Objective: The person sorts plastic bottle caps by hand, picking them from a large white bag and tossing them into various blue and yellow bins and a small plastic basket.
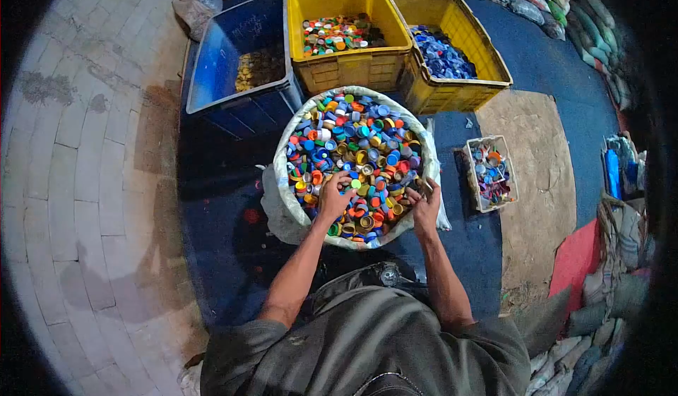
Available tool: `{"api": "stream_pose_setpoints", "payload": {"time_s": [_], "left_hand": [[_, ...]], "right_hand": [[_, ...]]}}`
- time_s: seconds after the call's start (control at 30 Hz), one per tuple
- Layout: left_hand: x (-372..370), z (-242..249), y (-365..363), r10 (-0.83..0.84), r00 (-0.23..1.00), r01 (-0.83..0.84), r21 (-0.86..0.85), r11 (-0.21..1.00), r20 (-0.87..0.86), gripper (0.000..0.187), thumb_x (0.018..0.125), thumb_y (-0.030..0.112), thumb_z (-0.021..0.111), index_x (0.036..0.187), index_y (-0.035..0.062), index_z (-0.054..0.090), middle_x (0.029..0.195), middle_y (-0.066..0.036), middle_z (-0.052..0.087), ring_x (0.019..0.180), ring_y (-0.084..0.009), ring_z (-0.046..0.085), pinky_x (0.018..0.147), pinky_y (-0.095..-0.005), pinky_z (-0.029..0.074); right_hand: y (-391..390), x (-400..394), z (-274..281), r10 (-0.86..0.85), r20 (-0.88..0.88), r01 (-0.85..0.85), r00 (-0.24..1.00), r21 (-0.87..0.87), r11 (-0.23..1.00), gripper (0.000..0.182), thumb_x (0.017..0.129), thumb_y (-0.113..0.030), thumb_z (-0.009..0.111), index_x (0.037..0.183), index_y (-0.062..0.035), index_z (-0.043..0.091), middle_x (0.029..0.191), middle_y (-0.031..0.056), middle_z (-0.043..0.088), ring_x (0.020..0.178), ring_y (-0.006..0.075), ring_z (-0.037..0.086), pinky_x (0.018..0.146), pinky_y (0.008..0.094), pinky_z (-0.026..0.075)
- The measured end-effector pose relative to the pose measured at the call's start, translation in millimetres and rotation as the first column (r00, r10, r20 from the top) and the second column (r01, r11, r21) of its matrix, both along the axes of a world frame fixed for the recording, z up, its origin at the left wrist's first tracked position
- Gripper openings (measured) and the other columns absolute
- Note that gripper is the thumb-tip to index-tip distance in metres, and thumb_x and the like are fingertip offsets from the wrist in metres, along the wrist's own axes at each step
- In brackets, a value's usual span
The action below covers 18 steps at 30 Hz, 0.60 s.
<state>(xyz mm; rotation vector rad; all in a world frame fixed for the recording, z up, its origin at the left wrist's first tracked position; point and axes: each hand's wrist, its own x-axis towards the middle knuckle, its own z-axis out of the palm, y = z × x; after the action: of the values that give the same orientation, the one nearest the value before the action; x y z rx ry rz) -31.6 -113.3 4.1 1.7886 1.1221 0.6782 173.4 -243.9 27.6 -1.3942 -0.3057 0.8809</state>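
Note:
A round container with a whitish cloth-like rim stands in front of me, full of mixed coloured bottle caps. My left hand is over the caps left of the middle, its fingers curled; a light green cap lies at its fingertips, and whether it is held cannot be made out. Over the right side of the container, near the rim, is my right hand, with its fingers bent and partly apart. Something small and dark may be at its fingertips, too small to tell.
Behind the container stand a blue bin with yellowish caps, a yellow bin with mixed caps and another yellow bin with blue caps. A white basket of small items is at the right. Filled bags line the back right.

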Motion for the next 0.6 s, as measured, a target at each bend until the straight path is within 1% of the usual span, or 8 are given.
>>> {"api": "stream_pose_setpoints", "payload": {"time_s": [0.1,0.23,0.27,0.37,0.4,0.5,0.53,0.6], "left_hand": [[2.6,-7.2,-4.2,-0.019,0.994,0.03,0.096,0.995,-0.112,0.054,0.072,0.011,0.075,0.121,0.0063,0.052,0.106,-0.005,0.065,0.095,-0.0248,0.054,0.085,-0.038,0.043],[6.3,-2.2,-5.3,-0.013,0.973,0.057,0.186,0.981,-0.23,0.056,0.071,0.01,0.075,0.122,0.0052,0.051,0.109,-0.006,0.063,0.1,-0.0257,0.052,0.089,-0.0396,0.042],[7.9,-1.5,-4.7,-0.015,0.974,0.059,0.19,0.98,-0.224,0.059,0.071,0.01,0.075,0.124,0.0066,0.05,0.108,-0.006,0.063,0.099,-0.0266,0.051,0.089,-0.0405,0.04],[12.4,4.1,-2.0,-0.036,0.967,0.104,0.262,0.96,-0.252,0.058,0.07,0.009,0.075,0.123,0.0075,0.051,0.108,-0.006,0.063,0.098,-0.0272,0.051,0.088,-0.0404,0.04],[13.5,4.1,-1.0,-0.055,0.966,0.123,0.262,0.957,-0.253,0.056,0.069,0.008,0.075,0.121,0.0082,0.053,0.106,-0.005,0.063,0.098,-0.0283,0.052,0.088,-0.0409,0.04],[16.3,4.6,-1.2,-0.064,0.957,0.157,0.32,0.934,-0.282,0.053,0.069,0.007,0.075,0.118,0.0089,0.055,0.104,-0.005,0.064,0.098,-0.029,0.052,0.088,-0.0409,0.04],[16.7,2.2,-2.0,-0.055,0.96,0.149,0.333,0.931,-0.275,0.053,0.069,0.008,0.074,0.119,0.009,0.055,0.102,-0.005,0.064,0.098,-0.029,0.052,0.088,-0.0413,0.039],[17.3,1.5,-2.7,-0.062,0.963,0.143,0.303,0.942,-0.262,0.05,0.071,0.01,0.074,0.117,0.0081,0.055,0.101,-0.006,0.063,0.098,-0.029,0.052,0.088,-0.0425,0.038]], "right_hand": [[-14.1,0.0,-5.3,0.005,0.218,0.008,0.976,-0.061,0.998,0.056,0.078,0.015,0.036,0.131,-0.0024,0.036,0.13,0.0168,0.045,0.116,0.0265,0.052,0.095,0.0345,0.043],[-27.0,-0.2,9.8,-0.058,0.23,0.091,0.972,-0.135,0.987,0.06,0.073,0.012,0.044,0.131,-0.0008,0.037,0.135,0.0173,0.043,0.119,0.0263,0.05,0.096,0.0352,0.04],[-29.6,-1.0,16.0,-0.068,0.227,0.103,0.972,-0.147,0.984,0.056,0.077,0.007,0.048,0.131,-0.0016,0.037,0.136,0.0165,0.042,0.117,0.0257,0.051,0.095,0.0354,0.041],[-32.1,7.9,12.8,-0.199,0.025,0.199,0.98,-0.021,0.98,0.052,0.083,-0.007,0.054,0.132,-0.0027,0.037,0.135,0.0149,0.045,0.115,0.0253,0.052,0.093,0.0362,0.041],[-33.5,9.3,29.5,-0.133,-0.098,0.134,0.986,0.006,0.991,0.056,0.09,-0.03,0.052,0.136,-0.0035,0.033,0.136,0.0157,0.044,0.116,0.0283,0.052,0.093,0.0391,0.042],[-35.6,17.5,50.6,0.019,-0.531,0.166,0.847,0.297,0.94,0.065,0.093,-0.045,0.043,0.14,-0.0032,0.028,0.139,0.0186,0.041,0.12,0.0331,0.049,0.093,0.043,0.041],[-34.7,19.7,53.3,0.068,-0.506,0.122,0.86,0.332,0.935,0.073,0.093,-0.055,0.035,0.142,-0.0021,0.024,0.142,0.0209,0.036,0.125,0.036,0.044,0.095,0.0457,0.04],[-34.5,21.3,58.8,0.113,-0.609,0.176,0.785,0.393,0.902,0.072,0.093,-0.056,0.034,0.14,-0.0027,0.027,0.142,0.0212,0.036,0.125,0.0366,0.043,0.096,0.046,0.039]]}}
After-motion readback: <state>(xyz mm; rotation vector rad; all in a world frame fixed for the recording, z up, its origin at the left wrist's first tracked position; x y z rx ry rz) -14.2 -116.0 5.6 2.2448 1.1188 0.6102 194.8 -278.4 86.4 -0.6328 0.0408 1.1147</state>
